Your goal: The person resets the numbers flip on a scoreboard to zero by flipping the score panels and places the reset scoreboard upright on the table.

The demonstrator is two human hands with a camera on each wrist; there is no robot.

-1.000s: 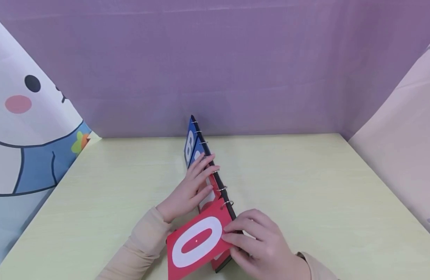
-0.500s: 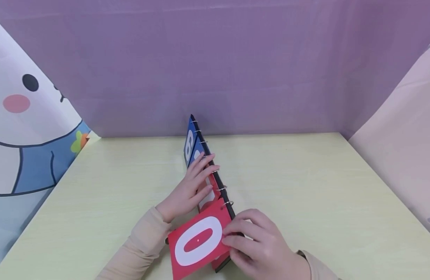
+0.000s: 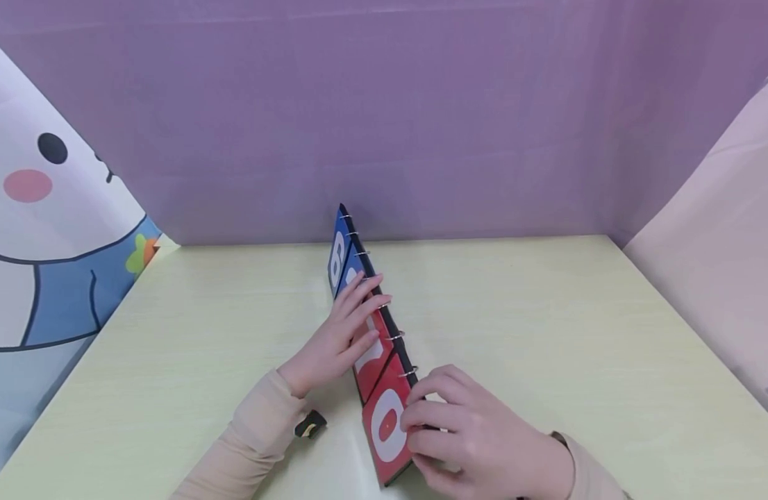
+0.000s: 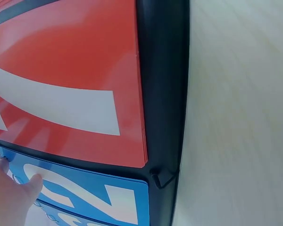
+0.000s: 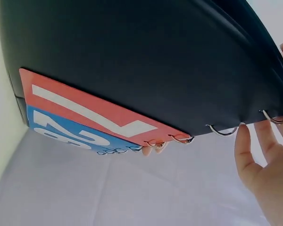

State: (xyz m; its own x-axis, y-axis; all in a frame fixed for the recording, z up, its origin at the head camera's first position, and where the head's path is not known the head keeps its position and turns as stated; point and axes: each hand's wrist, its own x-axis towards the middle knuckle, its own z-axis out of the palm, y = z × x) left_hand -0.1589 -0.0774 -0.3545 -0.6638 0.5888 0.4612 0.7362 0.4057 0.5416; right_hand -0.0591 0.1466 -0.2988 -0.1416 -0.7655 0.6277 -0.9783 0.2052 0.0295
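Note:
A black flip scoreboard [image 3: 393, 330] with ring-bound number cards stands on the table like a tent, running away from me. At its near end a red card with a white 0 [image 3: 387, 425] lies against the face; blue cards [image 3: 338, 258] hang at the far end. My left hand [image 3: 334, 340] rests on the cards with straight fingers reaching the top edge. My right hand [image 3: 465, 427] grips the near end of that top edge by the rings, its fingers curled. On the scoreboard's other side, a red card [image 5: 104, 110] hangs above blue ones in the right wrist view.
A pale wood-look table [image 3: 546, 333] lies beneath. A purple cloth wall [image 3: 453, 125] rises behind it, with a cartoon-printed panel [image 3: 59, 229] on the left. Beside my left sleeve sits a small black piece [image 3: 310, 423] with a gold-coloured part.
The red 0 card, raised out to the left before, has swung down against the scoreboard's face. My right hand has shifted slightly along the top edge. My left hand stays put.

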